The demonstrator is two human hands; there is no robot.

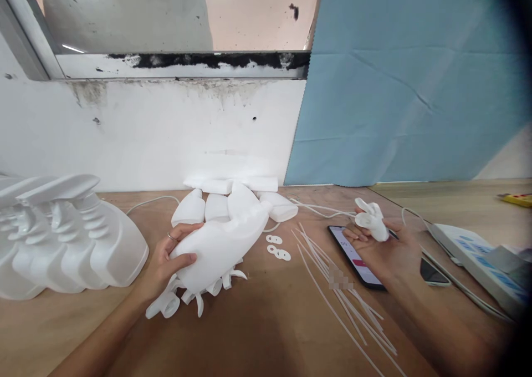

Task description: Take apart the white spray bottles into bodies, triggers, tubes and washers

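Note:
My left hand (177, 253) grips the lower left end of a large smooth white curved piece (226, 244), thumb on top, held tilted above the wooden table. Under its lower edge lie several small white parts (199, 296) with tubes and fins. Off to the right, my right hand (374, 244) is turned palm up, fingers curled round a small white lobed part (371, 220), above a phone (357, 258). Between the hands are white flat rings (278, 251) and a loose bundle of thin white strips (341, 294).
White ribbed shells (70, 238) stand in a row at the left. More white blocks (189, 206) rest against the wall. At the right are a power strip (482, 260), cables, a second dark device (434, 273) and a yellow tool (517, 199).

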